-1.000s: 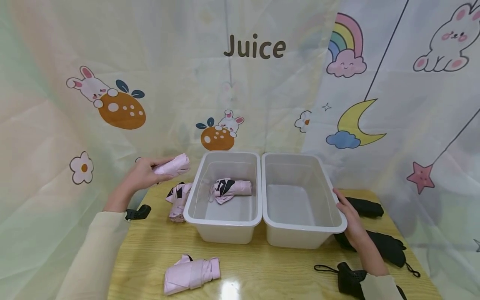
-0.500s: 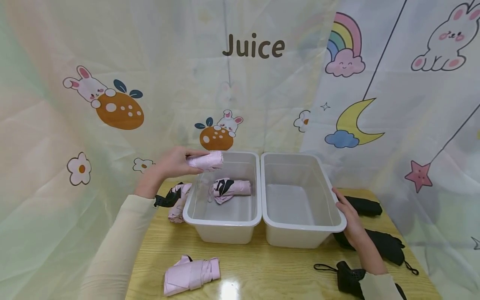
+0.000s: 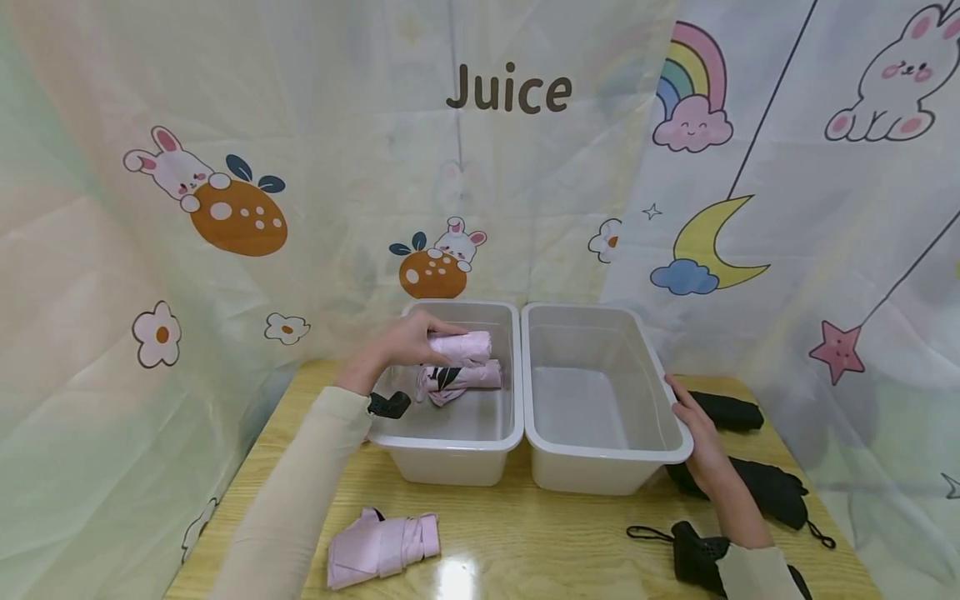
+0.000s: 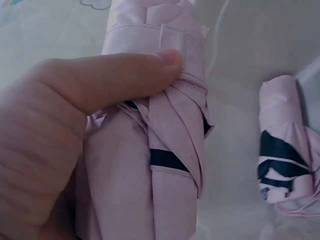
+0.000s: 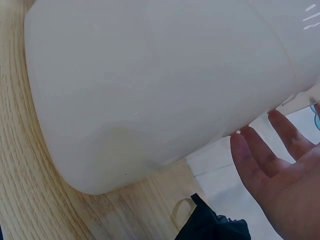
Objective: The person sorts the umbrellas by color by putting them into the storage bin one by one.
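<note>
In the head view my left hand [image 3: 408, 340] holds a pink folded umbrella [image 3: 463, 347] inside the left white bin [image 3: 453, 462]. Its thumb lies across the rolled cloth in the left wrist view, where the same umbrella [image 4: 175, 130] fills the middle. Just below it, a second pink umbrella [image 3: 486, 377] with a black patch lies on the bin floor. My right hand [image 3: 701, 437] rests at the outer side of the right white bin [image 3: 600, 475]. The right wrist view shows its extended fingertips [image 5: 240, 145] touching that bin's wall; the thumb is out of sight there.
Another pink umbrella [image 3: 382, 550] lies on the wooden table [image 3: 517, 550] in front of the bins. Several black folded umbrellas [image 3: 772, 492] lie along the right side, one partly behind my right wrist. A printed curtain [image 3: 337, 208] hangs close behind.
My left hand has carried the pink umbrella rightward from beyond the left bin's side, then down into that bin. The right hand stays at the right bin.
</note>
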{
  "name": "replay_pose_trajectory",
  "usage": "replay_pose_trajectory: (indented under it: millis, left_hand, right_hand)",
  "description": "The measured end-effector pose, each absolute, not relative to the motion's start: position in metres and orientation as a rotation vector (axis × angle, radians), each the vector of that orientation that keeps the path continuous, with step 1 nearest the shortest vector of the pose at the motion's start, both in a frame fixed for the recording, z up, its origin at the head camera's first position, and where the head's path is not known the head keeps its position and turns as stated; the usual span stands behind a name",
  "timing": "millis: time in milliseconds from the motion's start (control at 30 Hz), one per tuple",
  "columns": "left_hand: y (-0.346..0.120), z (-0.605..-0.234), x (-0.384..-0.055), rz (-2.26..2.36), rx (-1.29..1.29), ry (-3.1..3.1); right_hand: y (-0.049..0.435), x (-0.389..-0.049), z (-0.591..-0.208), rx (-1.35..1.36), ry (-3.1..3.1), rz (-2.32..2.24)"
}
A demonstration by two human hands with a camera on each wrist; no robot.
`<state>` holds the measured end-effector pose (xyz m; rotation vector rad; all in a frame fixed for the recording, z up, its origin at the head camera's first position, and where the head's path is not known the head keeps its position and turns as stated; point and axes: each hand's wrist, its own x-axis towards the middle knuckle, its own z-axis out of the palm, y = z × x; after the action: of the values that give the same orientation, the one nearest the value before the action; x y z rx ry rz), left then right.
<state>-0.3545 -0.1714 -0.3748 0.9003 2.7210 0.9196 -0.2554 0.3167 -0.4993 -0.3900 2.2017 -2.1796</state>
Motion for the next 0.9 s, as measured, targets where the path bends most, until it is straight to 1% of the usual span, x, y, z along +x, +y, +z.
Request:
replay_pose_trajectory:
  millis: [233, 467, 600, 900]
  left_hand:
    - [-0.154, -0.405, -0.368, 0.826, 0.913, 2.718]
    - [-0.143, -0.427, -0.377, 0.845, 0.803, 2.658]
    - [-0.136, -0.435, -0.382, 0.859, 0.795, 2.620]
    - [-0.133, -0.459, -0.381, 0.854, 0.651, 2.553]
  right_hand:
    - [0.317, -0.257, -0.500, -0.413, 2.184, -2.197]
    - [0.318, -0.257, -0.499, -0.434, 2.171, -2.207]
    - [0.319, -0.257, -0.499, -0.434, 2.158, -2.213]
    - [0.319, -0.258, -0.500, -0.445, 2.144, -2.214]
